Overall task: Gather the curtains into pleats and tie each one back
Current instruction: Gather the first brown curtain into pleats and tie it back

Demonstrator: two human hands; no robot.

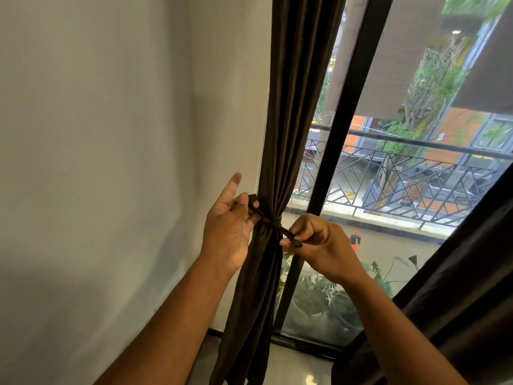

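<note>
A dark brown curtain (288, 112) hangs by the wall, bunched into narrow pleats and cinched at mid-height by a brown tie-back strip (273, 222). My left hand (229, 223) pinches the strip's left end beside the curtain, index finger pointing up. My right hand (316, 243) pinches the strip's right end just right of the knot. The strip is pulled taut between both hands. A second dark curtain (455, 301) hangs loose along the right edge of the view.
A pale wall (111, 162) stands to the left. A black window frame (333, 151) runs behind the curtain, with a balcony railing (416, 168) and potted plants (324, 298) outside the glass. Glossy floor (299, 368) lies below.
</note>
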